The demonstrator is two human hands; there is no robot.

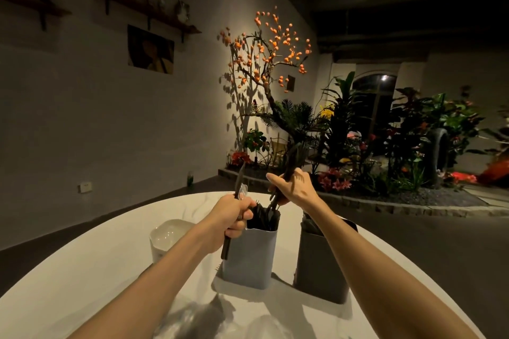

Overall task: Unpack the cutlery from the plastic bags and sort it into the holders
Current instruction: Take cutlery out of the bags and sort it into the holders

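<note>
My left hand grips a black knife with a scrap of clear plastic bag against it, just left of the grey holder. My right hand holds a bundle of black cutlery above that holder, handles pointing down toward its mouth. Black forks stand inside the grey holder. A dark holder stands to its right with dark cutlery inside. A white holder stands at the left.
All three holders stand on a round white table. Crumpled clear plastic bags lie on it at the near edge. Beyond the table are a dark floor and a planted bed with a stone border.
</note>
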